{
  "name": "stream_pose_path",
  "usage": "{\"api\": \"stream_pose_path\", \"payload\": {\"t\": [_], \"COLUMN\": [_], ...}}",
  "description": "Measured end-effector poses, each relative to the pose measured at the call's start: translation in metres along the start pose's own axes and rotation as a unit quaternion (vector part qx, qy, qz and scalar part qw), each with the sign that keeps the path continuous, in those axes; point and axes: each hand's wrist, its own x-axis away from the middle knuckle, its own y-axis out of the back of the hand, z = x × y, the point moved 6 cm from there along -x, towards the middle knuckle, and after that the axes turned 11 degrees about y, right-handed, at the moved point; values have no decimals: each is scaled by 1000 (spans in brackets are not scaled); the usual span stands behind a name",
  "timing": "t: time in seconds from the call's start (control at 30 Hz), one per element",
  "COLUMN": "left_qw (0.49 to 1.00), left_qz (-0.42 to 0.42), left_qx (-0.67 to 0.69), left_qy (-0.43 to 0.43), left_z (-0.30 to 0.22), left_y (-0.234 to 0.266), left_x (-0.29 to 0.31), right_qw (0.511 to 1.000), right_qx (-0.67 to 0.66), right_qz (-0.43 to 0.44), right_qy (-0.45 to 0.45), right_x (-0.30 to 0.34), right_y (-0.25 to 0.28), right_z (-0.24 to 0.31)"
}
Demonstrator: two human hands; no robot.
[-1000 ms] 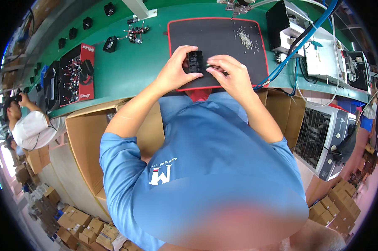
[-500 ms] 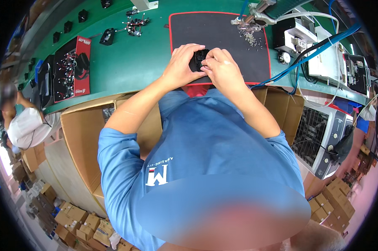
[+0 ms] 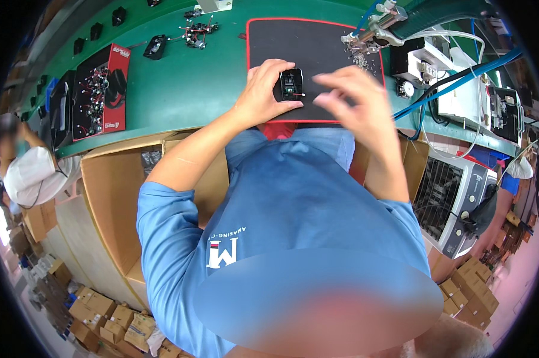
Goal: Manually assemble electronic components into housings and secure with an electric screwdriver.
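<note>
A small black open-topped plastic housing (image 3: 291, 85) stands over the black mat, with electronic parts and a short wire end visible inside it. My left hand (image 3: 262, 92) is closed around its left side, fingers along the far edge and thumb along the near edge. To the right of the housing, apart from it, my right hand (image 3: 356, 98) is smeared by motion. Its thumb and fingers are spread, and nothing shows between them. Beyond that hand, a scatter of small screws (image 3: 362, 61) lies on the mat.
The red-edged black mat (image 3: 305, 45) lies on a green bench. Above the screws hangs a metal tool head (image 3: 371, 37) with hoses. A red box (image 3: 119, 65) of wired parts, another black housing (image 3: 155, 46) and wired boards (image 3: 199, 34) are left; a machine (image 3: 422, 59) stands right.
My right hand has let go of the housing and moved right, its fingers spreading. The housing's inside now shows. My left hand keeps its hold in nearly the same place.
</note>
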Motion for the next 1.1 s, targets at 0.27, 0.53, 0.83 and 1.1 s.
{"api": "stream_pose_path", "payload": {"t": [0.27,0.53,0.83,1.1], "left_qw": [1000,1000,999,998], "left_qz": [7,0,-3,-20], "left_qx": [8,-19,-29,-35], "left_qy": [-8,-24,-32,-48], "left_z": [-1,1,1,-1], "left_y": [-1,-4,-4,-4], "left_x": [-1,-2,0,0], "right_qw": [848,840,861,809], "right_qx": [109,-370,-387,-440], "right_qz": [-493,-377,-316,-373], "right_qy": [163,124,94,112], "right_x": [-92,-103,-73,-71], "right_y": [91,64,11,1], "right_z": [47,55,43,38]}}
